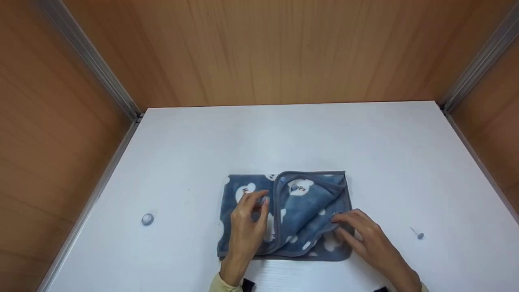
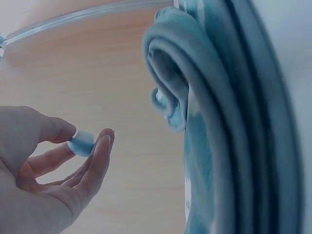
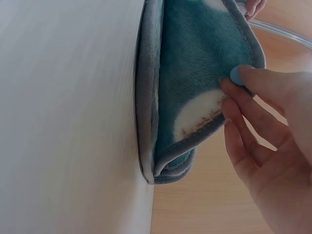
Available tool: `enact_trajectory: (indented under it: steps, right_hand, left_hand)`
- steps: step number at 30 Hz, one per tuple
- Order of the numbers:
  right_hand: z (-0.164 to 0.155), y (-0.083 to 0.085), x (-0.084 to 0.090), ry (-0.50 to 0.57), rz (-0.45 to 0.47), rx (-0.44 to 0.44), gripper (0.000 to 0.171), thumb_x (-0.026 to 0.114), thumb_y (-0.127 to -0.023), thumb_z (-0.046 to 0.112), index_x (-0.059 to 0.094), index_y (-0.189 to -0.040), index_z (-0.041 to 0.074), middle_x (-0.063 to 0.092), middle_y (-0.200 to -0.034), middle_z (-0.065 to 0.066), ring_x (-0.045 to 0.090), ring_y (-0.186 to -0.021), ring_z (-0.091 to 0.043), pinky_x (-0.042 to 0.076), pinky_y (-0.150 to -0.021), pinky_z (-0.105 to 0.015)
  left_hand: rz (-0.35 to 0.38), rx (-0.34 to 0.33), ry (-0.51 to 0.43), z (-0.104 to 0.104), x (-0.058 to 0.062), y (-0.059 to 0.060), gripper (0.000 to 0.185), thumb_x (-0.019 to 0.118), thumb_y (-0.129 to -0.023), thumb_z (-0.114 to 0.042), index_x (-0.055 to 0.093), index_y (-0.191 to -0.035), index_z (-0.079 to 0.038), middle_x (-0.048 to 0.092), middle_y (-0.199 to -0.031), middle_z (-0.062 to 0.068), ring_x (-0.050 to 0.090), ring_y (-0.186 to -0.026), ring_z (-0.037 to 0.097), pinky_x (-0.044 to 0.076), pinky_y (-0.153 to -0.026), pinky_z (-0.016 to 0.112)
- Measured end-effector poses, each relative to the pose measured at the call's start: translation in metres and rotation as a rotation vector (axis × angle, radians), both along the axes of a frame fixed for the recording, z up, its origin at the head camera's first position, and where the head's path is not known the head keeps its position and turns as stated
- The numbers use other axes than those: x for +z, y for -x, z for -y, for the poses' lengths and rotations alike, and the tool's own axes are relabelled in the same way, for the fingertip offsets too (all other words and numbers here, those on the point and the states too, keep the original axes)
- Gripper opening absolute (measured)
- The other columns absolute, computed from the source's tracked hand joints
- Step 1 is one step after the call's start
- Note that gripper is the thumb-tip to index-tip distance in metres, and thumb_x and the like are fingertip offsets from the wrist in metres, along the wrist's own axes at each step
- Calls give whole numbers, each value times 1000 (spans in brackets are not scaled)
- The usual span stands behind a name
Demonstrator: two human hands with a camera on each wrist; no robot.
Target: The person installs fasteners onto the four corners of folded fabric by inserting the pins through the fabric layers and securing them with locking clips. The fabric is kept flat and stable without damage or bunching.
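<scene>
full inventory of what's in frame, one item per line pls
blue fleece blanket with white cloud print: 1, blue and white, folded, near middle of the table
small round silver-blue button-like disc: 1, left of the blanket
thin grey pin with round blue head: 1, right of the blanket
white table: 1, white, walled by panels
wooden wall panels: brown, back and sides
left hand: 1, over the blanket's left half
right hand: 1, pinches a top layer's edge
</scene>
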State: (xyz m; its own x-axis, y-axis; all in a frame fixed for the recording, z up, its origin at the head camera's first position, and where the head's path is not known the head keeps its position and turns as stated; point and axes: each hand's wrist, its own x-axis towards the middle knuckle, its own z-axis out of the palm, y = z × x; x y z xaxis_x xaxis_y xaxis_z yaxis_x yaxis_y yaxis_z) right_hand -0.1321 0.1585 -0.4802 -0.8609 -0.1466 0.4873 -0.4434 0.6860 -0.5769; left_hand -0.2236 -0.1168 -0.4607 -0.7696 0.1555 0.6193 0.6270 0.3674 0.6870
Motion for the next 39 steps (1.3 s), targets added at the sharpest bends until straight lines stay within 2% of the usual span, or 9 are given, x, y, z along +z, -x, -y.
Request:
enact_trajectory:
  steps: [7,15,20,23,30,39]
  right_hand:
    - [0,0,0,-16,-82,25,46,83,-75,-12,74,-115,10,70,-108,9,62,-101,-9,43,-92,-7]
    - [1,-2,3,0,-44,19,46,83,-75,-13,74,-112,11,70,-109,8,61,-104,-9,42,-96,-7]
    - [1,-2,3,13,-69,40,52,83,-70,-18,73,-111,12,70,-109,6,62,-104,-11,42,-96,-8]
    - [2,-1,3,19,-85,57,54,83,-69,-20,73,-111,12,70,-109,5,62,-105,-13,42,-96,-8]
    - [2,-1,2,22,-92,72,55,83,-68,-20,73,-112,11,70,-110,4,62,-107,-14,41,-98,-9]
    - [3,-1,1,13,-104,82,54,83,-69,-20,73,-111,12,69,-109,3,61,-106,-14,42,-96,-8]
  left_hand:
    - [16,-70,11,-12,0,-7,18,69,-97,0,71,-114,2,67,-104,12,69,-78,16,59,-68,29]
    - [115,-182,37,-27,1,-18,20,67,-99,-4,71,-119,-1,67,-108,10,68,-81,12,58,-70,27]
    - [174,-266,57,-34,2,-23,25,65,-100,-2,70,-124,-2,66,-111,10,69,-88,12,58,-74,24]
    - [183,-301,88,-39,1,-25,28,65,-98,2,68,-126,0,65,-112,11,68,-93,13,57,-78,21]
    - [182,-337,147,-47,-1,-31,33,66,-96,5,67,-128,1,65,-115,10,68,-96,11,55,-81,18]
    - [224,-368,207,-55,0,-37,35,63,-100,0,65,-135,-3,65,-119,8,66,-93,8,55,-80,19]
